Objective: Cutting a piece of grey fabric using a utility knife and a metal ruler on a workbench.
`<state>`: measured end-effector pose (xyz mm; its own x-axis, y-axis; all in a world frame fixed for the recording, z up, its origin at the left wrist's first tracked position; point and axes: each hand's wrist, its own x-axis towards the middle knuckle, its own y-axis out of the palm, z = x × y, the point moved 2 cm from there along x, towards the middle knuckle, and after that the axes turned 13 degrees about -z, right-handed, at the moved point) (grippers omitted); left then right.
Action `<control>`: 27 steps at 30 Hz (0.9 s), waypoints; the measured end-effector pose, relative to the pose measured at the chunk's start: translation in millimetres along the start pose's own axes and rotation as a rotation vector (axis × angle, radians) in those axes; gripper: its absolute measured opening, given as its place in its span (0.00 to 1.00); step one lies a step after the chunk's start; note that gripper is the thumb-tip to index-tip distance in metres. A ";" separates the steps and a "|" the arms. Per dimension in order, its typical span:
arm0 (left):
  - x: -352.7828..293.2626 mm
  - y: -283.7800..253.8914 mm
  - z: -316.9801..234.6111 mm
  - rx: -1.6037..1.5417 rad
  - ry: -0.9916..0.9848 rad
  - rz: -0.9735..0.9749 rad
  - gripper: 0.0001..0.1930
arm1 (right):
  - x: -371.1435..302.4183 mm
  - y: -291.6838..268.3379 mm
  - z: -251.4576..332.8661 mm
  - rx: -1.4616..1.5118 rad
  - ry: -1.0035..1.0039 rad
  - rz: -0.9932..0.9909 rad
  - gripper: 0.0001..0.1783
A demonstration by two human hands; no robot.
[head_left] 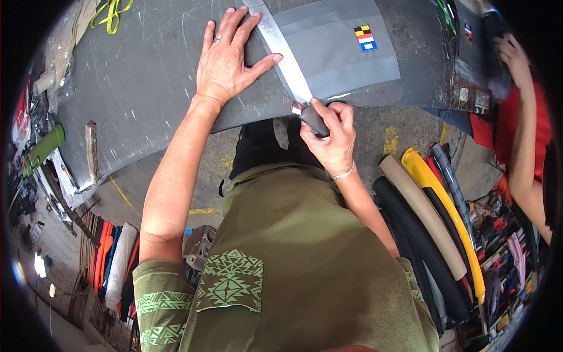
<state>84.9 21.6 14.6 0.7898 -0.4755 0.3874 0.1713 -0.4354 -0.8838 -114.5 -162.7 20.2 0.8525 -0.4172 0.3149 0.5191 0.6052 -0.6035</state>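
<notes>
A flat metal ruler [280,50] lies slantwise along the left edge of a grey fabric panel [328,64]. The panel bears a small colourful checked emblem [365,39] on its right part. My left hand [229,61] rests flat on the dark worktop [141,76], fingers spread, its thumb reaching onto the ruler. In my right hand [334,135] is a utility knife [315,121] with a dark grip, its front end pointing up-left beside the ruler's near end. The blade is hard to make out against the worktop.
A yellow tape measure [111,14] lies at the far left. Rolls of material, one of them yellow [443,214], stand right of me; more rolls [121,264] are lower left. Another person's arm [519,88] reaches over the table's right end. A green cylinder [46,149] sits left.
</notes>
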 end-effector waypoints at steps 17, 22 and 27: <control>17.2 -24.7 -16.3 -0.062 -0.094 0.191 0.47 | 0.6 0.2 1.2 0.004 0.014 -0.004 0.33; 15.4 -22.5 -16.2 -0.052 -0.077 0.175 0.47 | 0.5 -1.3 1.9 -0.015 0.027 0.012 0.32; 15.3 -23.0 -16.5 -0.078 -0.092 0.192 0.47 | 1.2 -2.0 2.3 -0.012 0.051 0.009 0.32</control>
<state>83.4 11.7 45.2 0.8544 -0.4855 0.1853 -0.0305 -0.4027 -0.9148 -114.4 -162.8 23.5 0.8528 -0.4456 0.2722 0.5104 0.6008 -0.6153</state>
